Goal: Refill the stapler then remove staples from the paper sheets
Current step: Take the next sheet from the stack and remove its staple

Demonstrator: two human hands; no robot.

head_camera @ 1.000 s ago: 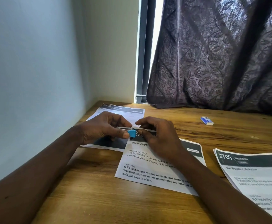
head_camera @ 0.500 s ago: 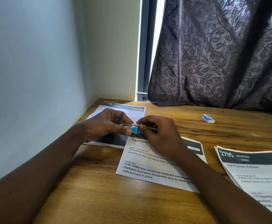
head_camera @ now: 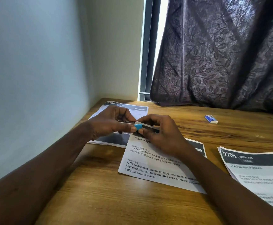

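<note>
Head cam: both hands are held just over the wooden surface [head_camera: 100, 200] with a small stapler [head_camera: 149, 127] between them, right above the top edge of the middle paper sheet [head_camera: 156, 166]. The left hand [head_camera: 109, 124] pinches the thin metal end with thumb and curled fingers. The right hand [head_camera: 161, 133] pinches the dark body next to the blue bit. A second sheet [head_camera: 132, 109] lies behind the left hand, and a third sheet [head_camera: 255, 174] is off to the right. A little blue-and-white box [head_camera: 211, 119] sits near the curtain [head_camera: 221, 54].
</note>
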